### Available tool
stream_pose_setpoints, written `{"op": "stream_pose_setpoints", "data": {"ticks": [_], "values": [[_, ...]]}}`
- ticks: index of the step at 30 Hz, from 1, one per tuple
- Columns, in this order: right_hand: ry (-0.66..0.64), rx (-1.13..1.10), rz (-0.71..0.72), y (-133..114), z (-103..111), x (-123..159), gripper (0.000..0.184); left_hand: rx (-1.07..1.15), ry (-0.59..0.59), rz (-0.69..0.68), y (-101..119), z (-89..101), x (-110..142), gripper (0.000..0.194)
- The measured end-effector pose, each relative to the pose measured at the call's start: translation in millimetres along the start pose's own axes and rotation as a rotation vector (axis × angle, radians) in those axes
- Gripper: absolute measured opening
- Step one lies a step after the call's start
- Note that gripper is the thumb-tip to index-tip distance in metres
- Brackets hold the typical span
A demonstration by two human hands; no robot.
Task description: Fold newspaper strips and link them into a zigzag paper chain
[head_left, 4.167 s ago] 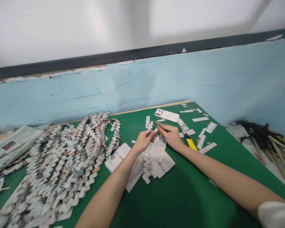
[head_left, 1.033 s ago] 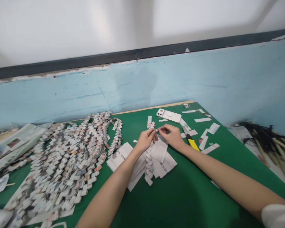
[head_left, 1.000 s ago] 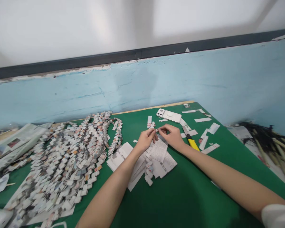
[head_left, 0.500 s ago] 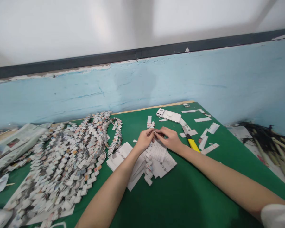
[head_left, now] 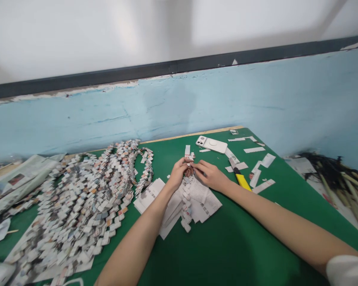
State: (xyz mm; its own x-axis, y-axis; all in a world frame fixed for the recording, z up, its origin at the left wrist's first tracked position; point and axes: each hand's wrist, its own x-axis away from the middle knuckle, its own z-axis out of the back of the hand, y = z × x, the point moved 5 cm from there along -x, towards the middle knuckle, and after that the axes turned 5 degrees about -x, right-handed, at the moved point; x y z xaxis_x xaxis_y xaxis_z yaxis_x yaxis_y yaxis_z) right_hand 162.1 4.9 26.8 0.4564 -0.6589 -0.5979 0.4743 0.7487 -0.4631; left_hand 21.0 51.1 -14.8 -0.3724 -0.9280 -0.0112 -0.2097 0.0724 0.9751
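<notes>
Close together over the printed papers, my left hand (head_left: 179, 172) and my right hand (head_left: 211, 174) almost meet at the fingertips. A short chain of folded paper pieces (head_left: 186, 214) trails down toward me from under my left hand, whose curled fingers close on its upper end. The right thumb and fingers are pinched at the same spot; a small piece of paper there is mostly hidden. Beneath lie fanned printed paper sheets (head_left: 208, 204). Just beyond the fingertips are a paper strip (head_left: 187, 150) and small folded bits.
A big heap of folded-paper chain (head_left: 86, 202) covers the left of the green table (head_left: 209, 254), beside newspapers (head_left: 20, 178). Behind my right hand lies a white phone (head_left: 211, 144). A yellow-handled utility knife (head_left: 242, 180) rests near my right wrist, among cut paper strips (head_left: 254, 150).
My fingers have shifted slightly: the left hand has turned and opened its curl a little, and the right fingertips have drawn slightly apart from it. Everything on the table stays put.
</notes>
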Motion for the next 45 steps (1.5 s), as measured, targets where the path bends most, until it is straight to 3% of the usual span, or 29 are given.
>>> {"op": "stream_pose_setpoints", "data": {"ticks": [6,10,13,16,21,26,29,32,35,40,45], "values": [[-0.026,-0.034,-0.029,0.2,0.8,-1.9,0.029,-0.001,-0.016,-0.030,0.7,1.1,-0.4,0.035],[0.074,-0.173,-0.238,13.4,5.2,-2.9,0.021,-0.086,-0.056,-0.060,0.7,-4.2,0.8,0.043],[0.028,-0.201,-0.342,20.7,3.8,-3.2,0.018,-0.213,-0.040,-0.068,0.6,-6.7,2.9,0.034],[-0.112,-0.191,-0.294,17.5,-1.3,-4.2,0.032,-0.376,-0.010,-0.095,5.6,-8.1,6.8,0.023],[-0.181,-0.186,-0.229,11.9,-5.7,-4.1,0.036,-0.664,-0.062,-0.229,21.3,-15.7,15.7,0.038],[-0.122,-0.225,-0.203,12.6,-3.6,-4.9,0.044,-0.521,-0.056,-0.171,14.4,-14.4,16.6,0.022],[-0.064,-0.196,-0.232,13.3,0.6,-5.0,0.047,-0.487,0.057,-0.190,12.4,-7.8,14.7,0.020],[-0.033,-0.175,-0.263,13.8,3.5,-4.9,0.047,-0.670,0.320,-0.258,19.0,3.4,14.6,0.020],[-0.012,-0.192,-0.295,16.4,4.9,-4.9,0.042,-0.924,0.450,-0.322,24.3,5.1,14.6,0.025],[0.018,-0.218,-0.315,20.3,6.3,-4.7,0.029,-1.170,0.440,-0.272,16.3,2.7,12.1,0.030],[0.030,-0.204,-0.330,20.1,7.7,-6.4,0.030,-1.177,0.441,-0.245,11.9,4.3,10.9,0.027]]}}
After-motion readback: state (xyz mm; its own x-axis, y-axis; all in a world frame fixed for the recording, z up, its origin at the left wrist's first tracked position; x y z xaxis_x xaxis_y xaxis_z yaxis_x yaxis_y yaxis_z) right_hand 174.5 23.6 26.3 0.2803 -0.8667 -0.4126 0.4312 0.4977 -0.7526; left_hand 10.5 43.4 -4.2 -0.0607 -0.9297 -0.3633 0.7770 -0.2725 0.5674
